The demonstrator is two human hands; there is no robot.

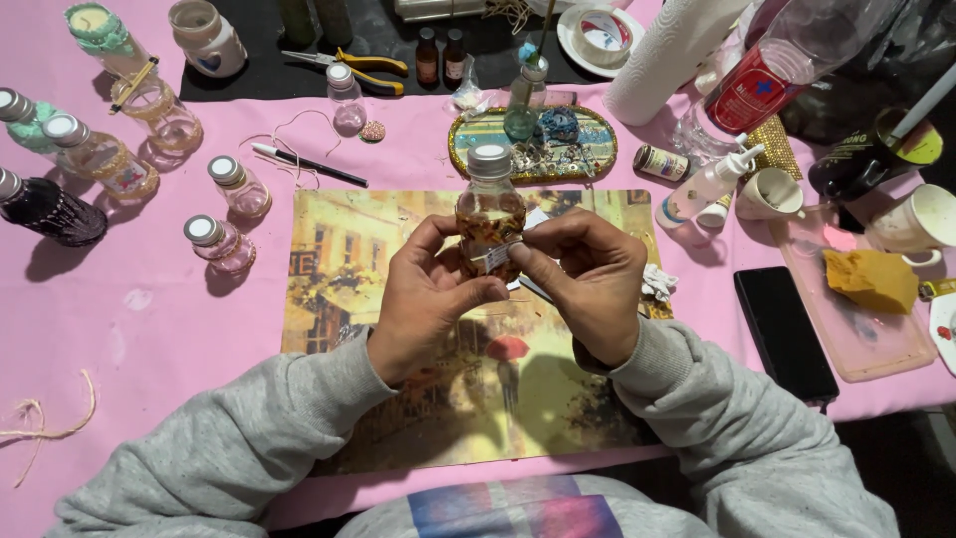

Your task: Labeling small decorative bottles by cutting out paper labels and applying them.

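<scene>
Over the painted mat (398, 329) we hold a small bottle (490, 214).
Our left hand (428, 299) and right hand (588, 284) both pinch it, fingers curled.

Small jars (221, 214) crowding bench (149, 319) at left; phone (785, 334) and pink tray (846, 329) blocking right; placemat (339, 279) lying open beside hands.

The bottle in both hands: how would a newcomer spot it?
Find the painted street-scene placemat on the pink tablecloth. Above its middle, the left hand and right hand hold a small glass bottle. Unlike the pinkish bottles leftward, it holds amber contents.
</scene>
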